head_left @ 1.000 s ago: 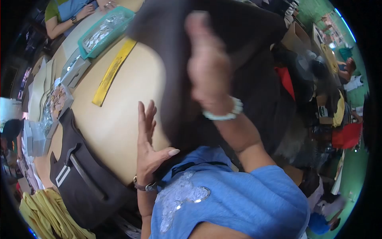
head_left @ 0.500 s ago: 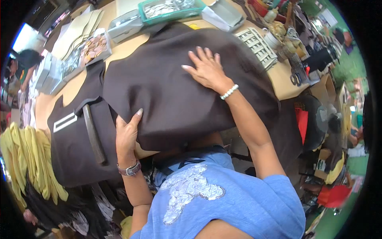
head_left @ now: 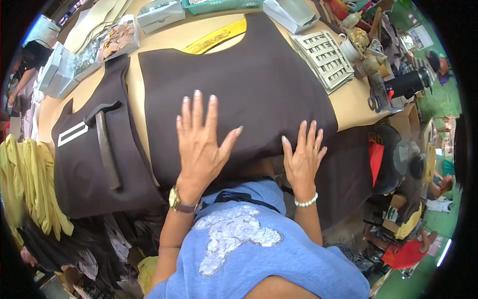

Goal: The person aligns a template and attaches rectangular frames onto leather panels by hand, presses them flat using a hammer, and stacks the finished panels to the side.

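A large dark brown sheet of leather or fabric point(head_left: 239, 84) lies spread over the table in front of me. My left hand point(head_left: 201, 139) rests flat on it, fingers spread and palm down. Near the front edge, my right hand point(head_left: 302, 157) also lies open on the sheet, fingers pointing away from me. To the left is a second cut dark brown piece point(head_left: 84, 184). On that piece sit a hammer point(head_left: 106, 144) with a wooden handle and a white rectangular frame-shaped piece point(head_left: 72, 134).
A yellow strip point(head_left: 216, 37) shows behind the sheet. Boxes of small parts point(head_left: 118, 41) and a green basket point(head_left: 224, 6) line the back. Slotted cards point(head_left: 326, 60), scissors point(head_left: 374, 103) and a black cylindrical tool point(head_left: 408, 83) are at right. Yellow cloth point(head_left: 35, 184) hangs at left.
The sheet now lies flatter, uncovering the yellow strip. My left hand went from gripping its left edge to lying flat on it. My right hand came back toward the front edge.
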Demonstrator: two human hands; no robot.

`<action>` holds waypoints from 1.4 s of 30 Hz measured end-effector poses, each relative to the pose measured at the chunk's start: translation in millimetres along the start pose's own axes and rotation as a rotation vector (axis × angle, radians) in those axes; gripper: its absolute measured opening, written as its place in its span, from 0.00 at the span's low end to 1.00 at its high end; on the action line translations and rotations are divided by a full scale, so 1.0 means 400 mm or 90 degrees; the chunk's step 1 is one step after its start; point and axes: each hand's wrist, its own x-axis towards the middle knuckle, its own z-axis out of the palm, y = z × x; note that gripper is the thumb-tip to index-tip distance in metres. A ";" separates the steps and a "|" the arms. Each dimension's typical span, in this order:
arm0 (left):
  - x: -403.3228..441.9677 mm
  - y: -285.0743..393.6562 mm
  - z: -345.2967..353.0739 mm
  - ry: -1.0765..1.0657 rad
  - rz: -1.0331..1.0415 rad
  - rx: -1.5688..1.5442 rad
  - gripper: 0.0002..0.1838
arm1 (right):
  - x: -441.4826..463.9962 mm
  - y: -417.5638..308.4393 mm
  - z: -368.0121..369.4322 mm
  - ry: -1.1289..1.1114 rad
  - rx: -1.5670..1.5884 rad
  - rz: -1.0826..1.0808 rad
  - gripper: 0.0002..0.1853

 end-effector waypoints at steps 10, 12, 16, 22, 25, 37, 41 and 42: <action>-0.119 -0.022 0.081 -0.100 -0.006 0.038 0.36 | 0.265 -0.088 -0.040 0.166 0.114 -0.291 0.26; -0.135 -0.014 0.081 -0.096 -0.013 0.038 0.37 | 0.377 -0.166 -0.006 0.179 0.149 -0.395 0.22; -0.141 -0.015 0.087 -0.077 -0.022 0.034 0.36 | 0.582 -0.329 0.099 0.149 0.189 -0.538 0.20; -0.146 -0.024 0.097 -0.050 -0.014 0.026 0.37 | 0.677 -0.423 0.132 0.027 0.057 -0.589 0.26; -0.143 -0.022 0.096 -0.046 -0.018 0.015 0.37 | 0.677 -0.406 0.114 -0.029 0.158 -0.588 0.22; -0.144 -0.026 0.103 -0.032 -0.015 0.000 0.37 | 0.704 -0.491 -0.247 0.332 0.679 -0.691 0.06; -0.149 -0.025 0.106 -0.037 -0.020 -0.004 0.37 | 0.564 -0.445 -0.342 0.139 0.614 -0.604 0.08; -0.149 -0.025 0.105 -0.039 -0.021 -0.007 0.37 | 0.539 -0.425 -0.316 0.164 0.545 -0.640 0.09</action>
